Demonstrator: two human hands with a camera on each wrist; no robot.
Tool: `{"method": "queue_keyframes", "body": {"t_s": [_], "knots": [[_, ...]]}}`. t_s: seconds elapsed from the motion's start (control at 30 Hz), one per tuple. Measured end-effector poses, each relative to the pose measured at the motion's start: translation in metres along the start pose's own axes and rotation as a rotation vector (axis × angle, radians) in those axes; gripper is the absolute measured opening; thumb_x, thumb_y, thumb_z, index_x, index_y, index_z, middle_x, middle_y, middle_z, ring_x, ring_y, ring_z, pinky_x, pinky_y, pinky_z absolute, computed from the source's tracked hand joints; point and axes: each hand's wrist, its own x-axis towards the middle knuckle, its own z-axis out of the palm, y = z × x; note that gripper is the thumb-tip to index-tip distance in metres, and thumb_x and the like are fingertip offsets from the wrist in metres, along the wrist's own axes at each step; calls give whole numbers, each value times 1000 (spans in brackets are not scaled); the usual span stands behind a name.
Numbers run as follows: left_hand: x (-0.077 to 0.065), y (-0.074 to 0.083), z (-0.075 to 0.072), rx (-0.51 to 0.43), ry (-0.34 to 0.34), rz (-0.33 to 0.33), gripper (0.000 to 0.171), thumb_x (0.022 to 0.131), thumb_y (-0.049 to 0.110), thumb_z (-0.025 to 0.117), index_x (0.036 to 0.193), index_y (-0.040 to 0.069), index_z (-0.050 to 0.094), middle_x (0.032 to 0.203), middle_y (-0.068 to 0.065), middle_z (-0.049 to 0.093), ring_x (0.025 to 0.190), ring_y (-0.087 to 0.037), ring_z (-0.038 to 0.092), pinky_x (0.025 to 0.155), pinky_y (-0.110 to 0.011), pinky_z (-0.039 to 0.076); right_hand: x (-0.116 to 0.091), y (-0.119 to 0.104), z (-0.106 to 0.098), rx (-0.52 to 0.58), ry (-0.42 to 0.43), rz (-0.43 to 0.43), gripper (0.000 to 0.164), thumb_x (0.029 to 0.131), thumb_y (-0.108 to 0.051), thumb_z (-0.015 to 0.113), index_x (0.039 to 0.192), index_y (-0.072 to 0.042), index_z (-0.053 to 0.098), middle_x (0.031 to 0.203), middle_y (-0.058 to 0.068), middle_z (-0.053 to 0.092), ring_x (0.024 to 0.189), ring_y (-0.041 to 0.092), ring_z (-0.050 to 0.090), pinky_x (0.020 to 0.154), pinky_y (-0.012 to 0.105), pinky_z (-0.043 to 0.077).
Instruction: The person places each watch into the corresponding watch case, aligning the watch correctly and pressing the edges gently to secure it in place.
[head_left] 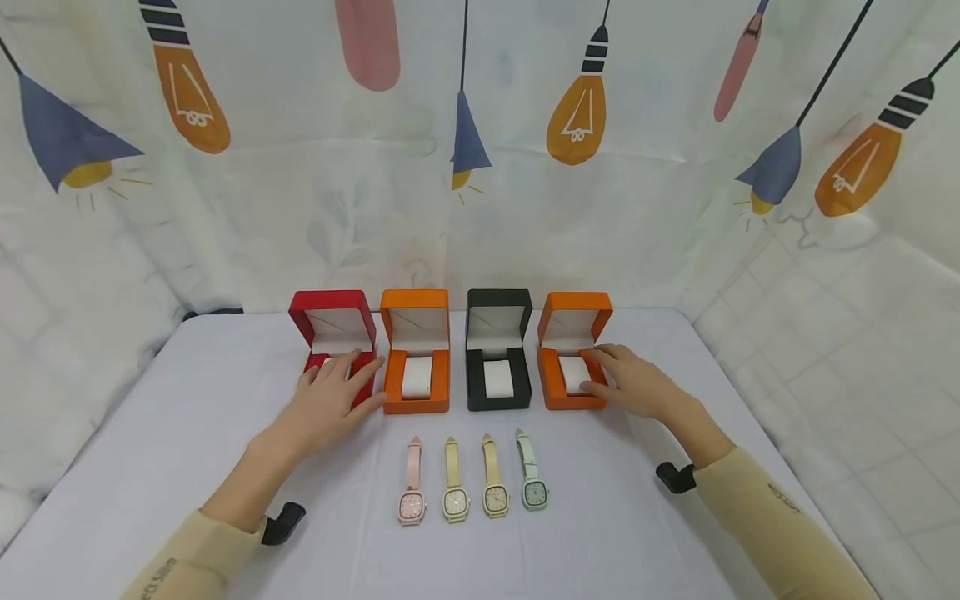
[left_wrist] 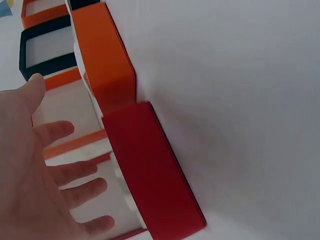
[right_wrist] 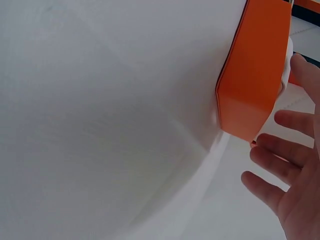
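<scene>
My left hand [head_left: 318, 408] is spread over the lower part of an open red watch box [head_left: 330, 304], its thumb close to the neighbouring orange box [head_left: 416, 406]. In the left wrist view the fingers [left_wrist: 80, 195] are extended and grasp nothing. On the right, my right hand [head_left: 637, 385] reaches to the right side of another open orange box [head_left: 573, 402], fingertips at its edge and white cushion; firm contact cannot be made out. A black box [head_left: 498, 403] stands open between the orange ones. Nearer lie a pink watch [head_left: 412, 507], two pale yellow watches [head_left: 455, 503] and a green watch [head_left: 535, 494].
White cloth covers the table [head_left: 600, 533]. Behind the boxes hangs a pale curtain [head_left: 510, 233] printed with lamps and bulbs. The box lids are raised at the back, with white cushions [head_left: 417, 377] inside. A dark strap end [head_left: 283, 524] sticks out at the left wrist.
</scene>
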Motion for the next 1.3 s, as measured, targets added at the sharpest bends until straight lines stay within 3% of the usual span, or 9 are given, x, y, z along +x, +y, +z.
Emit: {"method": "queue_keyframes", "body": {"t_s": [0.6, 0.83, 1.3], "knots": [[9, 32, 12, -21, -14, 76, 63, 102, 46, 60, 156, 16, 46, 156, -27, 37, 141, -47, 35, 110, -77, 22, 11, -4, 0, 24, -73, -20, 70, 94, -46, 73, 147, -3, 54, 144, 24, 48, 127, 39, 49, 104, 57, 48], [12, 38, 16, -38, -22, 85, 63, 102, 46, 61, 155, 16, 47, 156, -24, 38, 141, -46, 35, 110, -77, 21, 24, -4, -5, 157, -97, -39, 65, 90, -34, 80, 142, -2, 59, 139, 26, 48, 127, 41, 43, 104, 59, 45], [19, 43, 25, -39, -64, 85, 63, 102, 51, 58, 154, 17, 49, 158, -24, 35, 145, -47, 30, 111, -75, 20, 34, -3, -9, 186, -176, 38, 67, 86, -32, 85, 141, -3, 60, 138, 25, 45, 126, 39, 40, 104, 57, 46]]}}
